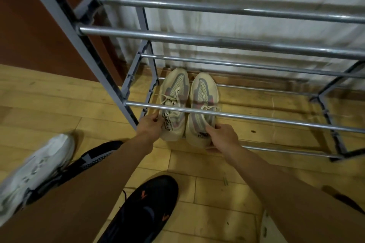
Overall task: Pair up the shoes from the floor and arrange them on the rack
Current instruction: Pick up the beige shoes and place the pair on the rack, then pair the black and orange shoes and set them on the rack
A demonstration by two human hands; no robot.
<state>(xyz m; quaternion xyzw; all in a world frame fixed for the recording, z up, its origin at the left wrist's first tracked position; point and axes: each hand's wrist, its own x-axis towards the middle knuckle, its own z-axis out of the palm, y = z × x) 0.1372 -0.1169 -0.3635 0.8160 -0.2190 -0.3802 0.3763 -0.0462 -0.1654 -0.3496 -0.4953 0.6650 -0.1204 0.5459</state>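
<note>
On bottom rack (256, 117) tier, left end: cream sneakers (174, 102) paired, toes far | left hand (151, 124) pinches left heel, right hand (224, 135) grips right heel | black sneaker (146, 209), white sneaker (37, 171) on floor near me.

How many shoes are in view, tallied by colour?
Cream mesh sneakers with grey-pink panels: 2, left one and right one
White sneaker: 1
Black knit shoe with grey arrow: 1
Black sneaker with orange marks: 1
Total: 5
</note>
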